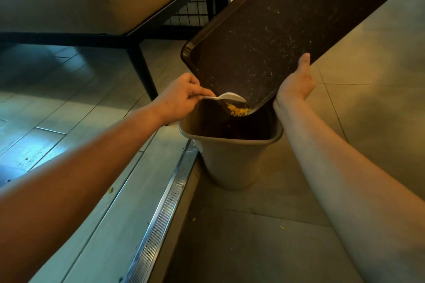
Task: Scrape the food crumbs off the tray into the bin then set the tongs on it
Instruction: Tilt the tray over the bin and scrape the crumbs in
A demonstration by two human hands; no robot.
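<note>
Fingers (195, 89) pinch spoon (226, 97); right hand (296, 82) tilts tray (299, 30).

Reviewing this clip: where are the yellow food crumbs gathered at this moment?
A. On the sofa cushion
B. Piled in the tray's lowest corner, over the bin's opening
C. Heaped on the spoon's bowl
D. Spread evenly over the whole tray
B: the yellow crumbs sit heaped in the lowest corner of the tilted brown tray, right above the open bin, with the white plastic spoon held just above them by the left hand.

Both forearms bare; no sleeves visible.
</note>
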